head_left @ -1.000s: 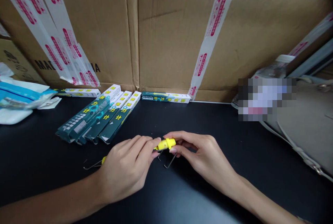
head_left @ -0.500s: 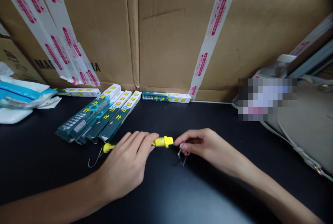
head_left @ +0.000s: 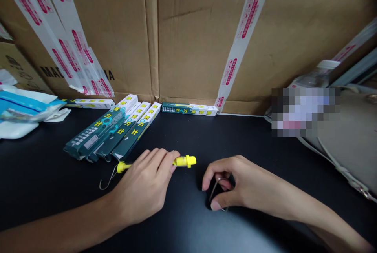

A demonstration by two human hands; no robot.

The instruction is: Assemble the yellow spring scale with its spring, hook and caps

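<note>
My left hand (head_left: 147, 180) is closed around a yellow tubular spring scale (head_left: 185, 161), held nearly level above the black table. A bent wire hook (head_left: 107, 180) hangs from its left end, and a yellow cap forms the right end. The middle of the scale is hidden under my fingers. Right of the cap, apart from it, my right hand (head_left: 232, 186) curls its fingers and thumb around a thin metal wire loop (head_left: 215, 188). Part of the loop is behind the thumb and fingers.
Several dark green and white boxes (head_left: 100, 127) lie left of centre, with another box (head_left: 190, 109) against the large cardboard carton (head_left: 188, 49). A blue-and-white plastic packet (head_left: 26, 106) lies at left. A clear bottle (head_left: 318, 74) and a beige bag (head_left: 347, 135) stand at right.
My right hand has moved away from the scale's capped end, down and to the right, with the wire loop. Its thumb and fingertips have spread wider. The left hand and the scale stay almost still.
</note>
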